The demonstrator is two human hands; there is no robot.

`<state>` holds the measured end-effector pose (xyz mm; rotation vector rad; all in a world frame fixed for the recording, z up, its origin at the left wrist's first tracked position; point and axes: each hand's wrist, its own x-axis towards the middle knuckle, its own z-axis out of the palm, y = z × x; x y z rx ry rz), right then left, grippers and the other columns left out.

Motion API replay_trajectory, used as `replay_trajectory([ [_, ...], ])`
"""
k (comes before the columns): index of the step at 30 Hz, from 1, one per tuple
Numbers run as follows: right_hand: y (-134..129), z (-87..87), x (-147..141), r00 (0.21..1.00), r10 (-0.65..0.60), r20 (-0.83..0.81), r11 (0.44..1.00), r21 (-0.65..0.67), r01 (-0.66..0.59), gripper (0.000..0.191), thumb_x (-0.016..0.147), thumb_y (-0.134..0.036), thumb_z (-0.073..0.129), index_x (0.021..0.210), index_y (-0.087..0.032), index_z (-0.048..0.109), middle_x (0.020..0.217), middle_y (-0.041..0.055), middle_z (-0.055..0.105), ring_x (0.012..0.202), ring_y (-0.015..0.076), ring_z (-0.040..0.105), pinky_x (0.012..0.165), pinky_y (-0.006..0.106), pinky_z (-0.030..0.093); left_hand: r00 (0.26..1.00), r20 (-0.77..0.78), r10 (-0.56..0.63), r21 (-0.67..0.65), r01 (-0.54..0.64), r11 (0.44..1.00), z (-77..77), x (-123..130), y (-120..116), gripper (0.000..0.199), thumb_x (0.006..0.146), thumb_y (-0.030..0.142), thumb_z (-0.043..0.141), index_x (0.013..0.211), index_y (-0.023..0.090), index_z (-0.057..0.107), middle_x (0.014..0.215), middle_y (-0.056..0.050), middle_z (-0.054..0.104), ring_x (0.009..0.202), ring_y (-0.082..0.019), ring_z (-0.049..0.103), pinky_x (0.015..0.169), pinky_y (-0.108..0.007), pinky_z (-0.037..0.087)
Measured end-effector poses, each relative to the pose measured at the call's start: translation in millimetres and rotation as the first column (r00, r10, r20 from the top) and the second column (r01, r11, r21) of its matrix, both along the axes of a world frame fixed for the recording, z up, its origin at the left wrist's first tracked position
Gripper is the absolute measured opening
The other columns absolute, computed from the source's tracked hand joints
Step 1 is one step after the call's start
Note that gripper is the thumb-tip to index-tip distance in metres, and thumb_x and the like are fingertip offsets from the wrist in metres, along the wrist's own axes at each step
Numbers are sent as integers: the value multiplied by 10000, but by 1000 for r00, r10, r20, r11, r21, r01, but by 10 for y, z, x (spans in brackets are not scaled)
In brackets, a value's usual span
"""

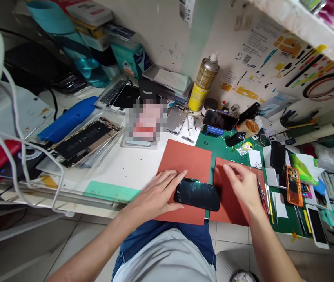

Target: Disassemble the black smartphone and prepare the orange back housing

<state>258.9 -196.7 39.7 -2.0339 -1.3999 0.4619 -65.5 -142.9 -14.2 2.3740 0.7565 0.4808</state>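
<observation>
A dark smartphone (198, 194) lies screen up across two reddish-brown mats, and a small green light patch shows at its top edge. My left hand (159, 194) grips the phone's left end, fingers along the far edge and thumb at the near edge. Over the right mat (221, 213) is my right hand (240, 182), apart from the phone, with thumb and fingertips drawn together. Whatever may be between those fingertips is too small to make out. The left mat (181, 156) extends beyond the phone toward the back of the bench.
At left are an opened phone (86, 141), a blue-handled tool (68, 117) and white cables (0, 58). A yellow spray can (199, 96) and a phone on a blue stand (220, 119) stand behind. Tweezers (261, 192), pens and an orange phone frame (294, 186) lie at right.
</observation>
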Motion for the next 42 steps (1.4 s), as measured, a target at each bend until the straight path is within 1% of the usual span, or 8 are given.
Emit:
replay_trajectory([
  [1, -104, 27, -151, 989, 144, -34, 989, -13, -145, 349, 1019, -570, 685, 1064, -250, 817, 1007, 81, 825, 893, 276, 767, 799, 390, 610, 1000, -3, 6, 18, -6, 1000, -1, 7, -16, 1041, 977, 568, 761, 1771, 332, 130, 1502, -174, 610, 1391, -385, 606, 1132, -549, 541],
  [3, -210, 40, -423, 910, 413, -30, 911, 28, -412, 264, 1070, -428, 679, 1247, -254, 768, 1108, 84, 812, 964, 260, 767, 867, 389, 626, 1000, -12, 13, 41, -13, 999, -1, 27, -43, 1076, 979, 547, 768, 1775, 320, 80, 1503, -181, 607, 1390, -394, 599, 1131, -559, 533],
  [5, -197, -4, -617, 838, 542, 54, 835, 74, -545, 280, 1092, -327, 661, 1354, -237, 704, 1160, 105, 796, 1015, 268, 761, 909, 410, 629, 1000, -22, 16, 45, -15, 999, 0, 49, -63, 1113, 975, 482, 794, 1775, 318, 38, 1507, -184, 603, 1398, -398, 588, 1136, -564, 523],
  [7, -122, -86, -722, 805, 571, 161, 805, 84, -587, 282, 1104, -285, 635, 1374, -219, 683, 1132, 117, 790, 989, 277, 758, 874, 415, 632, 1000, -25, 14, 45, -13, 999, -2, 70, -75, 1141, 963, 412, 820, 1774, 308, 24, 1508, -191, 599, 1408, -399, 577, 1146, -563, 513],
  [14, 36, -291, -769, 779, 571, 259, 799, 45, -600, 254, 1140, -203, 505, 1230, -164, 739, 925, 109, 747, 787, 264, 718, 709, 389, 585, 1000, 10, 23, 27, -23, 999, -25, 98, -70, 1186, 906, 375, 885, 1771, 305, 76, 1508, -186, 609, 1409, -404, 578, 1145, -562, 517],
  [20, 78, -313, -772, 797, 569, 204, 808, 41, -587, 242, 1147, -208, 488, 1283, -193, 689, 977, 98, 763, 839, 260, 735, 759, 380, 587, 999, 18, 28, 20, -28, 999, -44, 96, -61, 1178, 894, 397, 898, 1766, 309, 111, 1502, -179, 615, 1402, -406, 583, 1148, -563, 510],
  [31, 143, -332, -777, 819, 558, 133, 819, 70, -569, 171, 1122, -192, 527, 1193, -205, 683, 990, 94, 786, 860, 270, 768, 754, 364, 592, 998, 52, 43, 50, -46, 998, -90, 103, -64, 1110, 917, 422, 870, 1765, 266, 171, 1476, -183, 644, 1347, -394, 623, 1111, -553, 535],
  [42, 144, -396, -786, 830, 530, 174, 834, 74, -547, 193, 1109, -169, 515, 1215, -206, 672, 1010, 104, 794, 854, 276, 774, 742, 381, 604, 999, 34, 35, 50, -37, 998, -82, 96, -52, 1271, 808, 366, 972, 1762, 265, 138, 1496, -194, 626, 1373, -411, 600, 1123, -554, 528],
])
